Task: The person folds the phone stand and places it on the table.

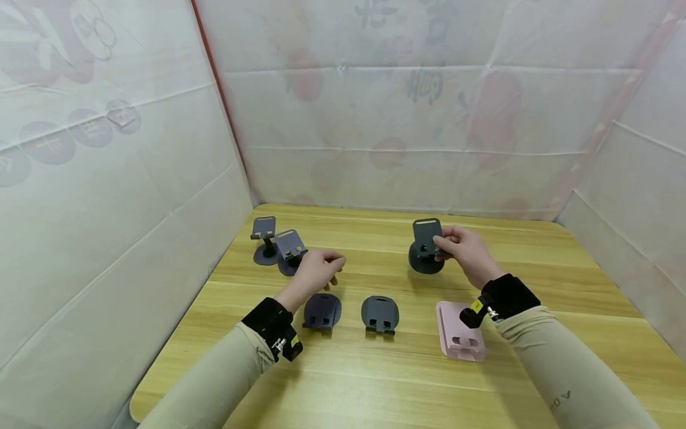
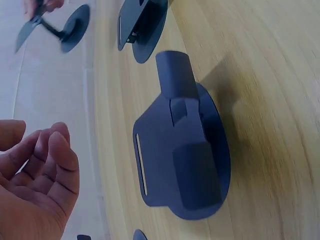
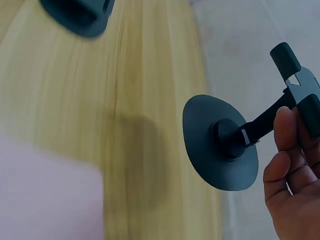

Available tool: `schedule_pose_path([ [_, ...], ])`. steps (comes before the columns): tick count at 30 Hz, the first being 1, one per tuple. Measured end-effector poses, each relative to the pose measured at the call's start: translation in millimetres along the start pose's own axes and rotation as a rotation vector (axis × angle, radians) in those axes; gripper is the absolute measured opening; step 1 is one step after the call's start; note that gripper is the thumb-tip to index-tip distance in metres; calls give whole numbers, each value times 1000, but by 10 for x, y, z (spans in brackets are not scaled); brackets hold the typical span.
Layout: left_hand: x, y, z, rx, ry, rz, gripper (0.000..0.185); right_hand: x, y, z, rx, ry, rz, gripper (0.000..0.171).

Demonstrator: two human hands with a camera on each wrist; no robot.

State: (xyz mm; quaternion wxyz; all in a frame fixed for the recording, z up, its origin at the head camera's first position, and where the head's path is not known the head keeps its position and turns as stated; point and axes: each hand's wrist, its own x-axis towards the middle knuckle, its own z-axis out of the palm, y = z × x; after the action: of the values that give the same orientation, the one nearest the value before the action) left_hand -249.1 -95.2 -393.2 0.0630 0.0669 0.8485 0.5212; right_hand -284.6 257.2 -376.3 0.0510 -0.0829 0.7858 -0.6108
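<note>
My right hand (image 1: 467, 249) pinches the upper plate of an unfolded dark green-grey phone stand (image 1: 427, 231) at its right edge. In the right wrist view the round base (image 3: 212, 142) tilts, apart from its shadow on the wood. My left hand (image 1: 315, 271) hovers with loosely bent fingers and nothing in them. It is close to an unfolded purple-grey phone stand (image 1: 290, 243), partly hiding its base. A folded dark purple-blue phone stand (image 1: 321, 311) lies below that hand and shows large in the left wrist view. Beside it lies a folded dark grey-green phone stand (image 1: 380, 313).
Another unfolded purple-grey phone stand (image 1: 264, 238) stands at the back left. A folded pink phone stand (image 1: 460, 330) lies near the right forearm. The wooden table (image 1: 375, 381) is bordered by pale sheeted walls (image 1: 402, 119) at the back and sides.
</note>
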Motion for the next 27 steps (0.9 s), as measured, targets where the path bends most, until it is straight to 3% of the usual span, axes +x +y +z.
schedule_pose_path([
  [11,56,72,177,-123,-114,26,40,-23,-303,376,18,-89,-79,34],
  [21,117,121,285,-353,-215,-13,56,-80,-417,564,60,-162,-97,30],
  [27,129,165,320,-446,-259,-24,52,-102,-435,634,61,-196,-103,29],
])
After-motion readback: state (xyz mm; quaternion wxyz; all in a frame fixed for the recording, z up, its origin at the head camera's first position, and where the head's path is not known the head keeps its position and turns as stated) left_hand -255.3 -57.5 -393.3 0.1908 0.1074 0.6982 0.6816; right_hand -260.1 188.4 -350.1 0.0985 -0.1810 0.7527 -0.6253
